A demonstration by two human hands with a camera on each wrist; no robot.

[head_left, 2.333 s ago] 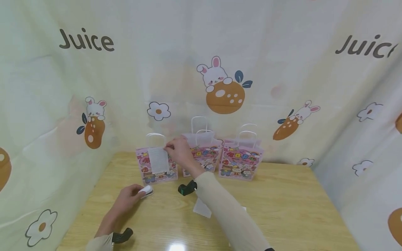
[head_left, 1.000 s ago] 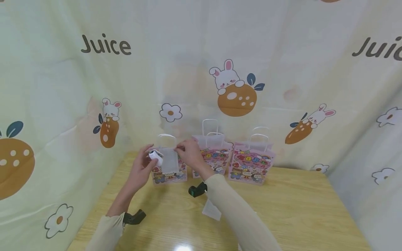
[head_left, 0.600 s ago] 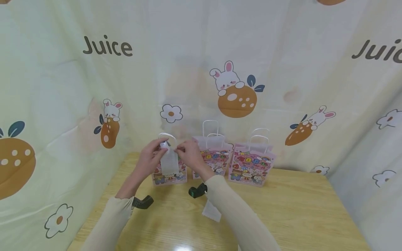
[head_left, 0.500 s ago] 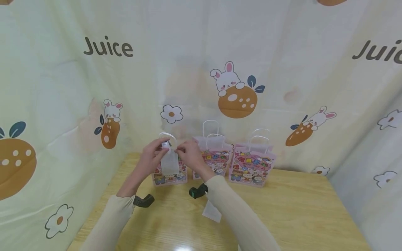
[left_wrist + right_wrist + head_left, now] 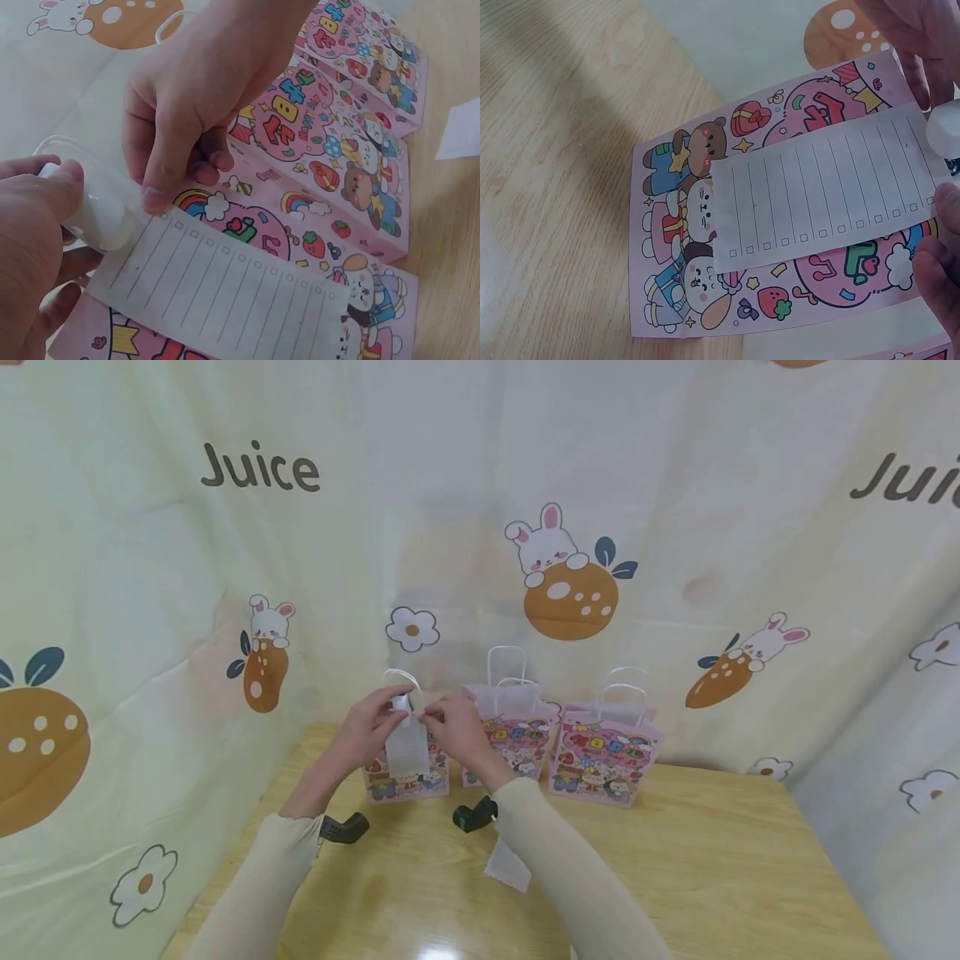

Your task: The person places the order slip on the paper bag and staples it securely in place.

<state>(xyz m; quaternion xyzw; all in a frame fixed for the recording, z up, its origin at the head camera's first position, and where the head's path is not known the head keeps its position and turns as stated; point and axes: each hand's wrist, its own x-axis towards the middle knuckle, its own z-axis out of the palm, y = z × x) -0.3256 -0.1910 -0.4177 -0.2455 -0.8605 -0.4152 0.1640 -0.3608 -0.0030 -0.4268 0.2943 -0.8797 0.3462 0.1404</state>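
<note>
A pink paper gift bag (image 5: pixel 380 787) with cartoon animals stands at the left of the bag row. Over its front hangs a white lined checklist slip (image 5: pixel 225 285), its top at the bag's rim. My left hand (image 5: pixel 362 733) grips a small white stapler (image 5: pixel 103 214), thumb on one side and fingers on the other. The stapler's end overlaps the slip's top edge and the bag rim. With thumb and forefinger, my right hand (image 5: pixel 456 727) pinches the slip's top right corner against the bag. The stapler's jaws are mostly hidden.
Two more matching gift bags, one in the middle (image 5: pixel 517 743) and one at the right (image 5: pixel 600 764), stand beside the first. Another white slip (image 5: pixel 508 866) lies on the wooden table (image 5: pixel 720 868) near my right forearm. A printed curtain (image 5: pixel 442 460) hangs behind.
My left hand has lifted the stapler from the table up to the left bag's rim and brought it onto the slip's top. My right hand keeps pinching the slip's corner.
</note>
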